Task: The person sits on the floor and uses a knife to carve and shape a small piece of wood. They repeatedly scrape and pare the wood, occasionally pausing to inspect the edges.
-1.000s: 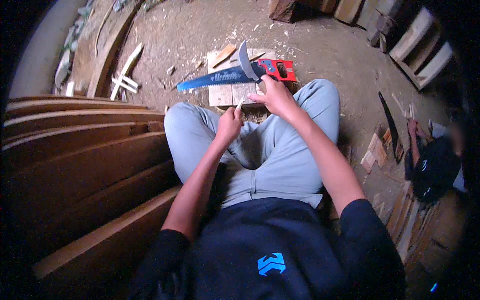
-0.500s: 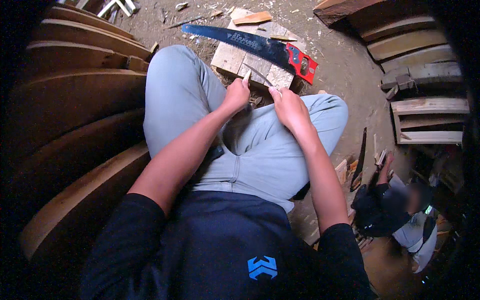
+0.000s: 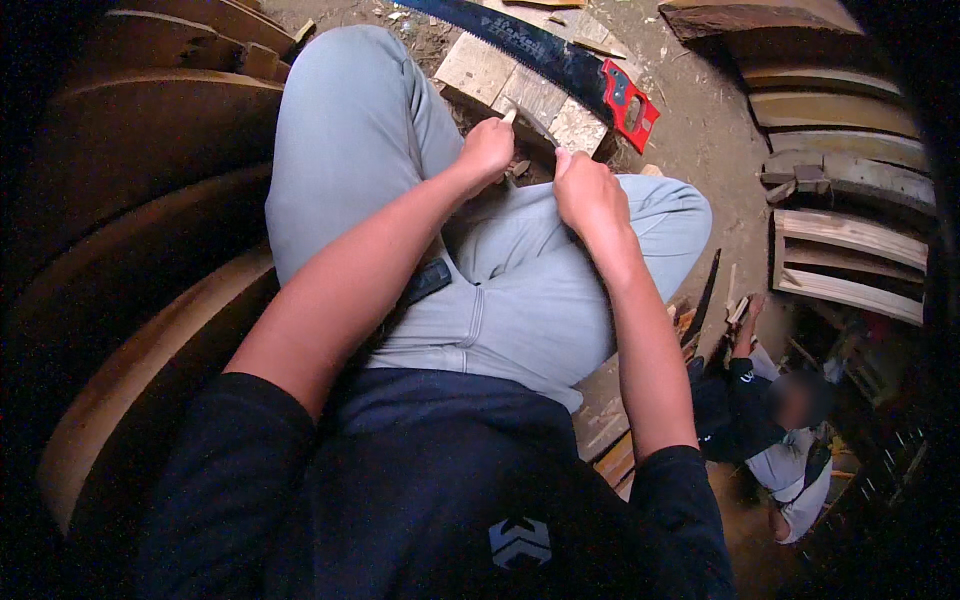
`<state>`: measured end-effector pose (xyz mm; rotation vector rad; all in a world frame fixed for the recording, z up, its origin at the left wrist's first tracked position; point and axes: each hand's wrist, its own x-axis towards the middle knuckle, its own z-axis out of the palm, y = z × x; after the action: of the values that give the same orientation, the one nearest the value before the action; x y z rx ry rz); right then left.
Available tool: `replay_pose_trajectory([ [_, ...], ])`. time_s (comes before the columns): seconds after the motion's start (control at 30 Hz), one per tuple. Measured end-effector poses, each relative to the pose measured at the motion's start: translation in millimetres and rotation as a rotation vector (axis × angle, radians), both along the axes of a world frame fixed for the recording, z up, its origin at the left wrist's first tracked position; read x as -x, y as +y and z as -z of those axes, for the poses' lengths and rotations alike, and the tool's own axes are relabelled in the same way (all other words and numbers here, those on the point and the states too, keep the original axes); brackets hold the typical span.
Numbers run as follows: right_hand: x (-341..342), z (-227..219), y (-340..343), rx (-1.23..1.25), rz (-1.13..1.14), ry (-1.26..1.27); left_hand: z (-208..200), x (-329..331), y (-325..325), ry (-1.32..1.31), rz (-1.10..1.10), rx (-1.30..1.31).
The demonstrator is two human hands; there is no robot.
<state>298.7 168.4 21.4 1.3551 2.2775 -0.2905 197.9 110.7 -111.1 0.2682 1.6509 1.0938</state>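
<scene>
My left hand (image 3: 488,147) is closed around a small pale stick of wood (image 3: 510,115), whose tip pokes out past the thumb. My right hand (image 3: 590,192) grips a knife; its narrow blade (image 3: 535,122) points up and left, with its tip near the stick. Whether blade and wood touch, I cannot tell. Both hands are above my lap, close to the near edge of a wooden block (image 3: 475,70). A handsaw (image 3: 530,48) with a red and black handle lies across that block.
Curved wooden boards (image 3: 170,130) stand at my left. More curved pieces (image 3: 840,115) and a wooden frame (image 3: 850,285) are at the right. A co-worker (image 3: 770,410) sits at the lower right, holding thin wood pieces. Wood scraps lie on the dirt floor.
The view has shifted, so the saw and block appear higher in the picture. Both hands keep hold of the stick and knife, in nearly the same pose.
</scene>
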Motion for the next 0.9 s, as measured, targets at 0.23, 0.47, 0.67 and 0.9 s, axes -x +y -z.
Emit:
replay_pose_trajectory([
  [0.23,3.7,-3.8,5.1,0.032,-0.024,-0.056,-5.5,-1.6,-0.7,-0.046,-0.029,0.002],
  [0.47,5.1,8.5,-6.6,-0.054,-0.04,-0.022,0.5,-1.2,-0.7,-0.032,0.035,-0.026],
  [0.67,4.4,28.0,-16.8,-0.147,-0.038,0.006,15.4,-3.0,0.5,0.183,0.061,-0.07],
  [0.9,3.2,39.8,-23.0,-0.078,0.132,0.109,6.7,-3.8,0.6,0.028,0.025,-0.035],
])
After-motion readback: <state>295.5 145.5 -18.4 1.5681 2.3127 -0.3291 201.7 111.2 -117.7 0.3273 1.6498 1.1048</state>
